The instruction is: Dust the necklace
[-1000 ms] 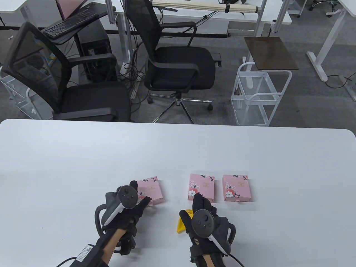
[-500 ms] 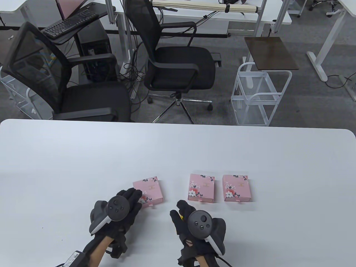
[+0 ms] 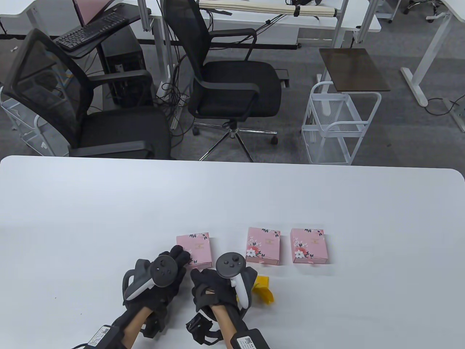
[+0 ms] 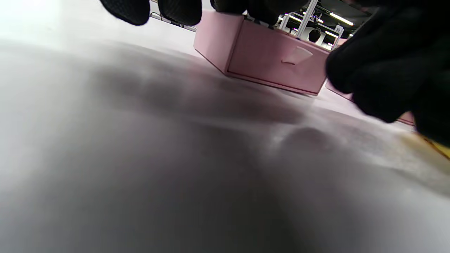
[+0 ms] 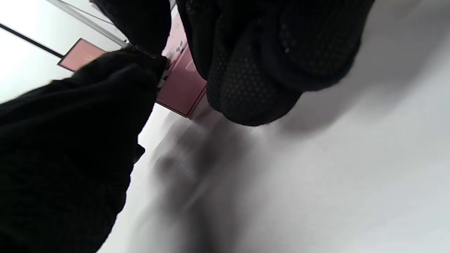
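No necklace shows in any view. In the table view, low and centre, the black-gloved left hand [image 3: 170, 276] lays its fingers on the near left corner of the left pink floral cardboard box [image 3: 194, 250], hiding that corner; whether they curl round it cannot be told. The black-gloved right hand [image 3: 214, 287], just beside it, is turned on edge, its fingers hidden under its tracker, so its grip cannot be told. A yellow cloth [image 3: 263, 289] pokes out to its right, partly covered.

The left wrist view alone shows the box's drawer front with a small pull tab [image 4: 297, 56], fingertips [image 4: 179, 10] resting along the top edge. The right wrist view is mostly blocked by blurred glove fabric.

Two more pink floral boxes [image 3: 263, 245] lie to the right on the white table [image 3: 109, 203].
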A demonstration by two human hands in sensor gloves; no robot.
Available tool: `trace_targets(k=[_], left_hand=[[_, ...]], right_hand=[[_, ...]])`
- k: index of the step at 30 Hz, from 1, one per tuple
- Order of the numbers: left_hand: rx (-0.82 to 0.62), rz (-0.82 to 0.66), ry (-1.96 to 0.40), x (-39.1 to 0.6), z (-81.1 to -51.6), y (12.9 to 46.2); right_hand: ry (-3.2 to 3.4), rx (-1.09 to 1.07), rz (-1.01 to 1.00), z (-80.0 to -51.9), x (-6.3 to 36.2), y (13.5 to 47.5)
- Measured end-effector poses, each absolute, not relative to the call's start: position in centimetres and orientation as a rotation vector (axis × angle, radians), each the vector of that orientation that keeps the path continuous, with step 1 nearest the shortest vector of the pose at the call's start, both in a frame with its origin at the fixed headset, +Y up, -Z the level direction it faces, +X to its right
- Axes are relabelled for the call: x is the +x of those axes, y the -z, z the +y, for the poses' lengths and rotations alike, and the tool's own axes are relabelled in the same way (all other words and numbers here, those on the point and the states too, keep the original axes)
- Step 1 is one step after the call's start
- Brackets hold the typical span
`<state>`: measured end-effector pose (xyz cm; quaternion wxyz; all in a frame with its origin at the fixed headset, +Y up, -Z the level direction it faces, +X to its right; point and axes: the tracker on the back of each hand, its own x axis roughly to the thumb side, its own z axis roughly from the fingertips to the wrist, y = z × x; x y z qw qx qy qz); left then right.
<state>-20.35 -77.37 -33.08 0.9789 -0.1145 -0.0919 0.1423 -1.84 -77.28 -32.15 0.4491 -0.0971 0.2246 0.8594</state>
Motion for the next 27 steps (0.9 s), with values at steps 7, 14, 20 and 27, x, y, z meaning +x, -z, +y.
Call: trace_targets(k=[7,14,20,27], left_hand=[[-0.228,-0.183,-0.29,-20.5,-77.5,33.2],[-0.231,-0.187,-0.297,-20.5,-77.5,33.1],[-0.236,-0.187,-0.314,-20.6,-77.5,33.2],[-0.236,-0.188,-0.31,-20.6,-77.5,33.2]], right_hand=[[-2.058,-0.353,0.504,-78.6,-2.7,32.8],[-1.944,-0.458,0.513,-79.2,-2.7,33.1],[-1.944,-0.485,0.523,-79.5,-2.7,33.4],[-1.953,-0.505,0.507,-79.5,-2.7,33.3]])
